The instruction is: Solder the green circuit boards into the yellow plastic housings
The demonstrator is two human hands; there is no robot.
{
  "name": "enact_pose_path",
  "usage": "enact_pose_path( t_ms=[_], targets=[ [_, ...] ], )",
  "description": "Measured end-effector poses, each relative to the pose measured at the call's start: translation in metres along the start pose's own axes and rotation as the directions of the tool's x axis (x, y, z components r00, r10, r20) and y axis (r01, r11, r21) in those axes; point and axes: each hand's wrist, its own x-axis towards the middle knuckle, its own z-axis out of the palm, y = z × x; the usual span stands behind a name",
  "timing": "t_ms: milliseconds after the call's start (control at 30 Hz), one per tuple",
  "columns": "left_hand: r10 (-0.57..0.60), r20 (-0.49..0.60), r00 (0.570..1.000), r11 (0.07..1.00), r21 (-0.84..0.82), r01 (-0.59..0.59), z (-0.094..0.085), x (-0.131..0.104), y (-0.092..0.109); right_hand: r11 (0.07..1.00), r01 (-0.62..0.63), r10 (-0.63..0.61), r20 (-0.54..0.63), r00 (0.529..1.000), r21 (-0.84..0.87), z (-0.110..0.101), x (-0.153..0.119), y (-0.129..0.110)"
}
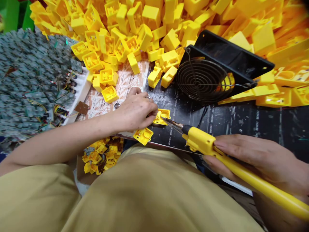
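Observation:
My right hand [256, 158] is closed around a yellow soldering iron [205, 141], whose metal tip points left. That tip reaches a small yellow plastic housing [165, 115] on the black bench mat; whether they touch I cannot tell. My left hand [137, 109], with a ring on one finger, rests at the left side of this housing. Its fingers are curled and pressed together at the housing's edge, partly hiding it. Just below, at the bench's front edge, lies another open yellow housing [144, 136].
A black fan [205, 77] with a wire grille stands behind the iron. Yellow housings [135, 29] are heaped across the back. Many grey-green circuit boards [36, 87] with wires are piled at left. Below the bench, a box [82, 170] contains more yellow parts.

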Motion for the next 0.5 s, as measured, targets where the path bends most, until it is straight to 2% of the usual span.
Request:
enact_pose_path(
  t_ms=[67,133,333,400,500],
  targets=[
    [0.01,-0.012,1.0,1.0,0.004,-0.01,0.001,0.0,0.002,0.993,0.102,-0.106,0.059,0.993,0.067,0.001,0.004,0.003],
    [0.021,-0.014,1.0,1.0,0.008,-0.021,0.001,0.0,0.003,0.984,0.167,-0.172,0.087,0.981,0.054,0.0,0.011,0.007],
    [0.011,0.035,0.999,0.999,0.044,-0.012,-0.001,0.003,0.004,0.944,0.324,-0.328,0.087,0.941,0.055,-0.002,0.031,0.007],
    [0.019,0.024,1.0,0.999,0.047,-0.02,-0.001,0.004,0.004,0.947,0.317,-0.321,0.093,0.942,0.059,-0.003,0.033,0.005],
    [0.015,0.037,0.999,0.999,0.043,-0.016,-0.002,0.005,0.005,0.96,0.276,-0.278,0.172,0.945,0.034,-0.008,0.032,0.004]
  ],
)
